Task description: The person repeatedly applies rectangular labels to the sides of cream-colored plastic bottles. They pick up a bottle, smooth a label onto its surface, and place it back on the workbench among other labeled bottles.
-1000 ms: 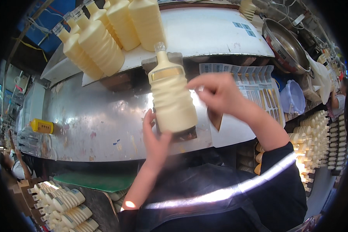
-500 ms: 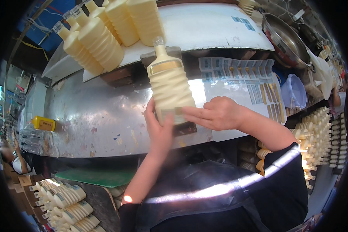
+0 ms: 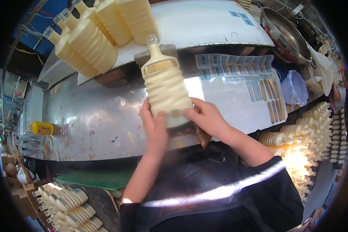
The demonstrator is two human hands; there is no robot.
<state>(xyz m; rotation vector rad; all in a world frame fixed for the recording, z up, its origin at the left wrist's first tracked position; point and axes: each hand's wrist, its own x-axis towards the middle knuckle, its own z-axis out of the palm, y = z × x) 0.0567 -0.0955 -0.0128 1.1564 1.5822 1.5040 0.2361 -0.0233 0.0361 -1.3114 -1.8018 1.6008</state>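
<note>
The cream bottle [image 3: 165, 87] is lying tilted over the metal worktable [image 3: 89, 112], straight before the person, its neck pointing away toward a grey block [image 3: 168, 50]. The left hand [image 3: 155, 123] is holding its lower left side and the right hand [image 3: 206, 116] its lower right side; both are half curling around it, thumbs on the front, but the other fingers are partly hiding, so I cannot tell how firmly they are gripping. A pale bluish label [image 3: 173, 121] is lying across the lower front, between the thumbs. To do this step well, in my judgement, the thumbs should be smoothing outward from the middle with equal pressure, the label edge should be staying parallel to the base, and the fingers should be supporting the bottle without turning it. Probably the corners are needing most care, because they could lift or wrinkle.
</note>
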